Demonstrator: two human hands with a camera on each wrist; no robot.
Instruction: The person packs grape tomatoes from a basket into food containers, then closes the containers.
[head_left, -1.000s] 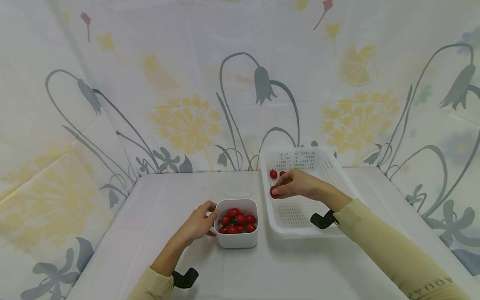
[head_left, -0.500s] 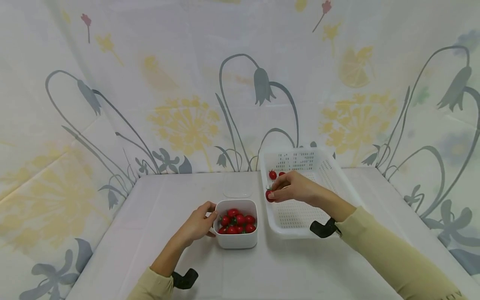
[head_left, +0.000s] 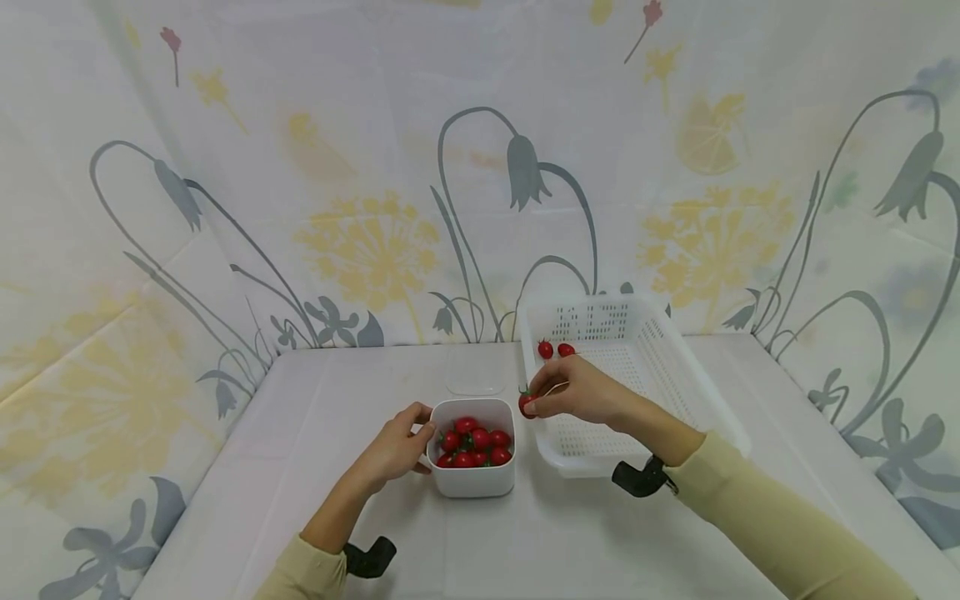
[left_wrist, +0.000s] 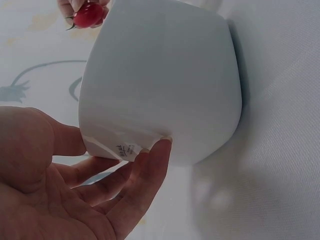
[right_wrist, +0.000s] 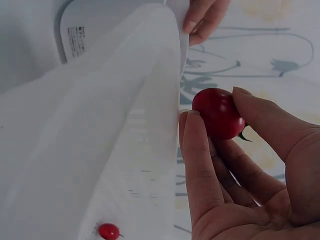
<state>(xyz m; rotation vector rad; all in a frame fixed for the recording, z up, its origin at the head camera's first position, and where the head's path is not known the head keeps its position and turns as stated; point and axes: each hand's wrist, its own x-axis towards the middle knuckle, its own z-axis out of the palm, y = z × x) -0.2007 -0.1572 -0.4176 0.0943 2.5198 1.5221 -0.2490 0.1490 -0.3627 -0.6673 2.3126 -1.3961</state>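
My right hand [head_left: 573, 387] pinches a cherry tomato [right_wrist: 218, 114] between thumb and fingers, its green stem showing. In the head view this tomato is above the left rim of the white perforated basket [head_left: 717, 396]. To the left stands a white square container [head_left: 476, 482] holding several red cherry tomatoes [head_left: 480, 437]. My left hand [head_left: 397, 443] grips that container at its left side, thumb at the rim and fingers against the outer wall [left_wrist: 165, 75]. Two more tomatoes lie in the basket's far left corner, one [head_left: 545, 349] beside the other [head_left: 566, 349].
A clear flat lid-like piece [head_left: 476, 379] lies on the white tabletop [head_left: 337, 392] behind the container. A flower-printed curtain [head_left: 375, 167] hangs at the back and along both sides. Black cameras are strapped to both wrists.
My right hand has lifted the tomato out of the basket's left part and moved it left and nearer, toward the container. My left hand and the container have stayed in place.
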